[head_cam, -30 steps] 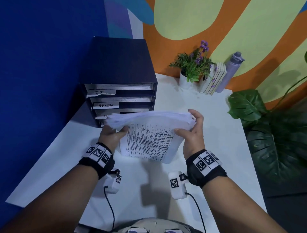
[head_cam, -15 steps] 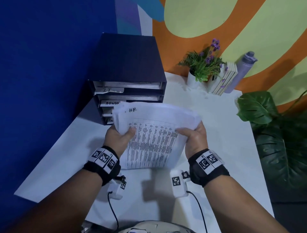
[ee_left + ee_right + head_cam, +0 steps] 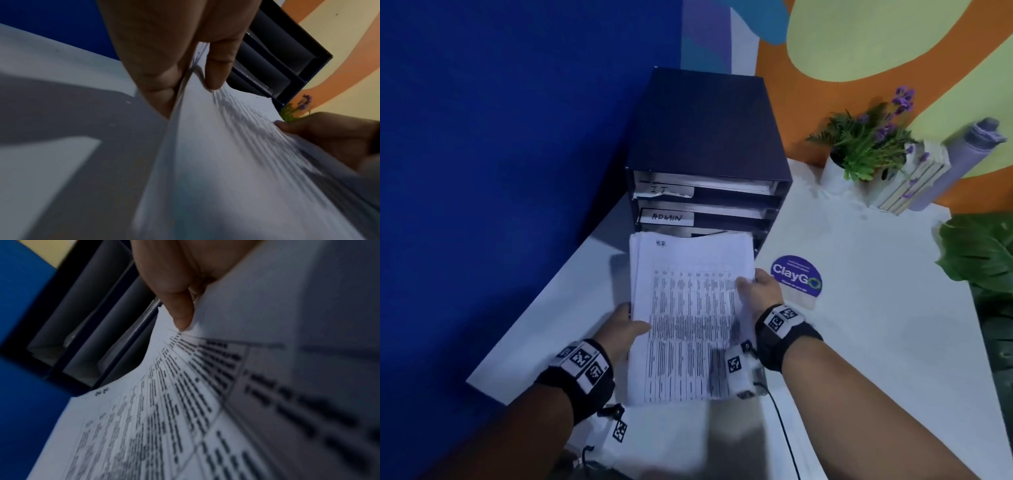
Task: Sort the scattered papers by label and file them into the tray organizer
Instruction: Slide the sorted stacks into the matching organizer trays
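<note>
A stack of printed papers (image 3: 688, 318), marked "HR" at its top left, is held flat above the white table (image 3: 876, 325). My left hand (image 3: 625, 330) pinches its left edge, thumb on top. My right hand (image 3: 758, 291) pinches its right edge. The stack's far edge sits at the mouth of the third slot of the dark tray organizer (image 3: 705, 137). Above it are slots labelled "IT" (image 3: 666, 190) and "ADMIN" (image 3: 667, 217), both holding papers. In the wrist views the left thumb (image 3: 218, 71) and right thumb (image 3: 179, 313) press on the top sheet.
A blue wall stands close on the left of the organizer. A round "ClayGo" sticker (image 3: 796, 275) lies on the table to the right. A potted plant (image 3: 859, 144), books (image 3: 907, 181) and a purple bottle (image 3: 962, 154) stand at the back right. Large leaves (image 3: 983, 253) overhang the right edge.
The stack has been levelled from tilted toward me to flat and moved forward, its far edge now at the organizer's third slot. Both hands still hold it.
</note>
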`<action>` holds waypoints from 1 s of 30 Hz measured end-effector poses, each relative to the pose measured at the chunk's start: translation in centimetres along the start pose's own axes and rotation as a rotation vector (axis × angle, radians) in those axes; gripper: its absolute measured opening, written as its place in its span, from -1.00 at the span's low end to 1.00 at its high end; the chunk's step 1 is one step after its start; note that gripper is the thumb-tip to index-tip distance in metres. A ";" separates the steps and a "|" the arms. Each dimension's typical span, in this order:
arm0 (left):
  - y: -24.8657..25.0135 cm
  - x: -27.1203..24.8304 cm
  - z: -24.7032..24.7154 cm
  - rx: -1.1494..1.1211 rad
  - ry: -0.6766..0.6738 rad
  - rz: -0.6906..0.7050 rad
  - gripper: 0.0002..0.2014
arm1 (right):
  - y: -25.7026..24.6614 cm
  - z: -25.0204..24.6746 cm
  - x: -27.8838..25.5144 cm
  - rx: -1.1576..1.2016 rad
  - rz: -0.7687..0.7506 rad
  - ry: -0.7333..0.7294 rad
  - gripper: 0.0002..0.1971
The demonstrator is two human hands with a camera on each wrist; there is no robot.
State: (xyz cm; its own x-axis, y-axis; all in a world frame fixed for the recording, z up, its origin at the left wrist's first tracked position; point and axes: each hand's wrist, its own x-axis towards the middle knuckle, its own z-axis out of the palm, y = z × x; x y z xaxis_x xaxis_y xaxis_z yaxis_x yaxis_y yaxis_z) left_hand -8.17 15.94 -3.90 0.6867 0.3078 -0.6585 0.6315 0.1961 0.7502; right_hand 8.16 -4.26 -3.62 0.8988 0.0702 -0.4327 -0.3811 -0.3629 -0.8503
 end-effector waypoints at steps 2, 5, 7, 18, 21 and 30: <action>0.1 -0.5 -0.1 0.009 -0.044 -0.012 -0.47 | -0.8 0.1 1.2 0.005 0.043 0.036 -0.78; 0.4 -1.1 -0.1 -0.006 -0.127 -0.043 -0.62 | -2.6 -0.1 2.3 0.013 0.085 0.073 -0.71; 0.9 -0.8 -0.4 0.049 -0.114 -0.016 -0.68 | -3.2 0.0 3.1 -0.054 0.069 0.056 -0.62; 8.6 5.4 -0.5 0.241 0.105 0.079 -0.62 | -1.6 -0.3 0.3 0.074 0.074 -0.233 -0.62; 10.0 7.5 0.1 0.238 0.167 0.103 -0.67 | -2.6 0.3 1.1 0.033 0.014 -0.077 -0.68; 10.4 10.5 3.1 -0.347 0.259 0.026 -0.98 | -4.8 3.0 4.2 -0.019 -0.037 0.229 -0.77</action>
State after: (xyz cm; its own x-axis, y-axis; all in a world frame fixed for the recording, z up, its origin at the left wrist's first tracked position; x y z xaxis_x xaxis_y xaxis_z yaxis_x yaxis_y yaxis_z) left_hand 6.73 18.36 -3.18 0.5600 0.5312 -0.6358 0.4265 0.4731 0.7709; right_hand 13.13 0.55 -2.29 0.9387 -0.1281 -0.3199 -0.3444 -0.3818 -0.8577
